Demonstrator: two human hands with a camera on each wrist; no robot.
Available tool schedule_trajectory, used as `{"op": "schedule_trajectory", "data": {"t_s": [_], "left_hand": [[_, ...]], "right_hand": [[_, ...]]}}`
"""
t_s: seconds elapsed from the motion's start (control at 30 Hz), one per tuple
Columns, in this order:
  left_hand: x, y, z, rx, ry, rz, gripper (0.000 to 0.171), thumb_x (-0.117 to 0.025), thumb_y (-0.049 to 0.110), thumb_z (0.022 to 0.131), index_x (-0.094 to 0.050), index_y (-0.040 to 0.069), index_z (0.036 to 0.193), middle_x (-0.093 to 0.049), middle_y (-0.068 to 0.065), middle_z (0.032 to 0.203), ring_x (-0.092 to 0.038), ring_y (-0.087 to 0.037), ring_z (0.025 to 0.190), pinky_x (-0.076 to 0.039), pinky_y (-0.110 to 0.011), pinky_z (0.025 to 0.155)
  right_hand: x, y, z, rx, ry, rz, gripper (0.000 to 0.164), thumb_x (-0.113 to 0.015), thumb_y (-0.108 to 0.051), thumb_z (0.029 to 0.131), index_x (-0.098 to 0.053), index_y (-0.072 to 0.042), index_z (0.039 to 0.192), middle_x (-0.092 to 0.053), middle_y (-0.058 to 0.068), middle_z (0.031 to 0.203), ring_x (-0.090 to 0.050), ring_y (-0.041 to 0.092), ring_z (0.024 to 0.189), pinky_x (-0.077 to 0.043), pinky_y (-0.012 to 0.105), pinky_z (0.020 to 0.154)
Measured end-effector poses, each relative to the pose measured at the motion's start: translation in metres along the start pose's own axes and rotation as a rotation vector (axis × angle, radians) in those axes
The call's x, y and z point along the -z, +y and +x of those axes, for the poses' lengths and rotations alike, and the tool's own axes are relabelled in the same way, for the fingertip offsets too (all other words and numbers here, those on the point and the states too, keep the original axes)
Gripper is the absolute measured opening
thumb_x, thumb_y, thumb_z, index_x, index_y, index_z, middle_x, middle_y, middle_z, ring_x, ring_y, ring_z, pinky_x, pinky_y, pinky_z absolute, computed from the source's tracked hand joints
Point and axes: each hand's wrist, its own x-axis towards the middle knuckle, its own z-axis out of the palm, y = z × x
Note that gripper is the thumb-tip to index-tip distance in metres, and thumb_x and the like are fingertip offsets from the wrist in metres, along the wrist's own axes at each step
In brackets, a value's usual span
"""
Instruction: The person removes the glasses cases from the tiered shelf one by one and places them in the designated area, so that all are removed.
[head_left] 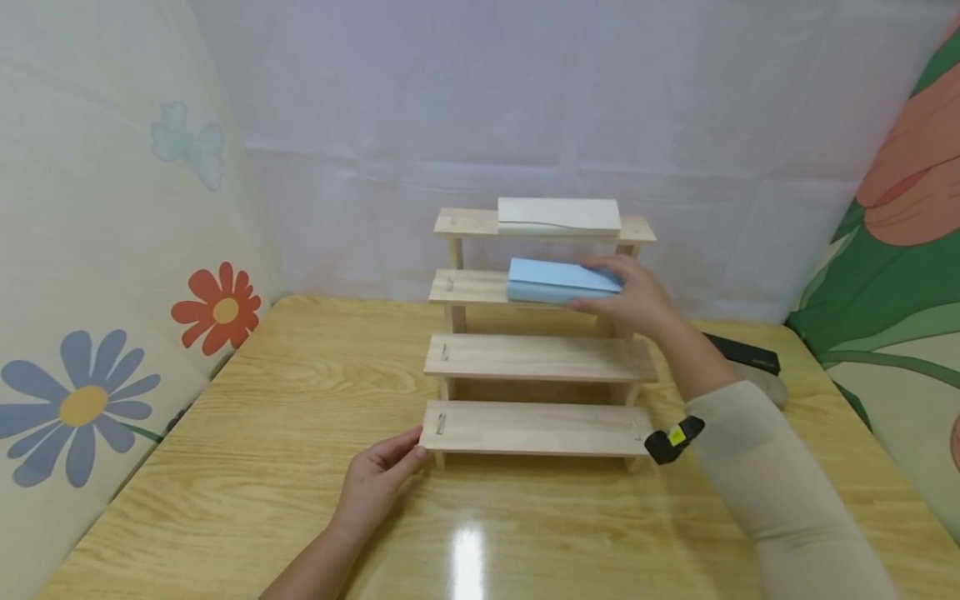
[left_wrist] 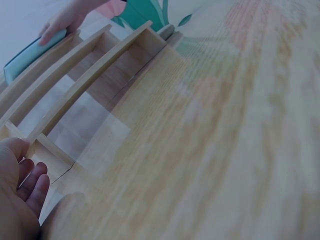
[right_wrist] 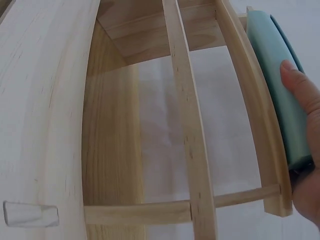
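Note:
A light-blue glasses case (head_left: 558,282) lies lengthwise along the second tier from the top of a stepped wooden display stand (head_left: 540,358). My right hand (head_left: 630,292) grips its right end, thumb on the front face and fingers over the back. In the right wrist view, the thumb presses on the case (right_wrist: 277,90) beside the shelf board. At the stand's lower left, my left hand (head_left: 378,483) holds the end of the bottom tier between thumb and fingers. The remaining fingers curl loosely below the board in the left wrist view.
A white case (head_left: 558,215) with a flap lies on the top tier. Right of the stand, partly behind my right forearm, a black case (head_left: 742,352) and a grey rounded object (head_left: 763,383) lie on the wooden table (head_left: 315,375). White cloth hangs behind the stand.

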Motion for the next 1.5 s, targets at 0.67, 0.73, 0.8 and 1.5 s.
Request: {"op": "schedule_trajectory", "data": {"t_s": [0.67, 0.73, 0.8, 1.5], "left_hand": [[-0.001, -0.001, 0.000, -0.010, 0.009, -0.021, 0.034, -0.070, 0.009, 0.090, -0.066, -0.004, 0.121, -0.066, -0.020, 0.124, -0.065, 0.001, 0.097, -0.056, -0.015, 0.078], [-0.001, -0.001, -0.001, -0.011, 0.005, -0.024, 0.033, -0.069, 0.009, 0.091, -0.066, -0.004, 0.122, -0.066, -0.020, 0.124, -0.065, 0.002, 0.096, -0.056, -0.015, 0.078], [-0.001, -0.001, -0.001, -0.011, 0.001, -0.024, 0.034, -0.069, 0.009, 0.091, -0.066, -0.003, 0.122, -0.066, -0.020, 0.125, -0.064, 0.002, 0.097, -0.056, -0.015, 0.078], [-0.001, -0.001, 0.000, -0.008, 0.005, -0.008, 0.033, -0.069, 0.009, 0.091, -0.066, -0.002, 0.122, -0.066, -0.018, 0.125, -0.064, 0.002, 0.098, -0.055, -0.015, 0.079]], "right_hand": [[0.023, 0.019, -0.022, -0.038, 0.025, -0.001, 0.077, -0.080, -0.044, 0.079, -0.049, -0.018, 0.145, -0.038, 0.016, 0.154, -0.040, 0.039, 0.133, -0.036, 0.059, 0.108], [0.025, 0.020, -0.024, -0.042, 0.024, -0.006, 0.079, -0.080, -0.047, 0.079, -0.048, -0.018, 0.145, -0.037, 0.016, 0.154, -0.040, 0.039, 0.134, -0.036, 0.060, 0.108], [0.027, 0.022, -0.026, -0.049, 0.025, -0.012, 0.080, -0.079, -0.049, 0.079, -0.047, -0.017, 0.146, -0.037, 0.016, 0.155, -0.040, 0.040, 0.134, -0.036, 0.060, 0.108], [0.050, 0.039, -0.043, -0.086, 0.070, 0.008, 0.081, -0.078, -0.046, 0.081, -0.045, -0.013, 0.147, -0.037, 0.019, 0.153, -0.038, 0.041, 0.133, -0.035, 0.061, 0.106]]}}
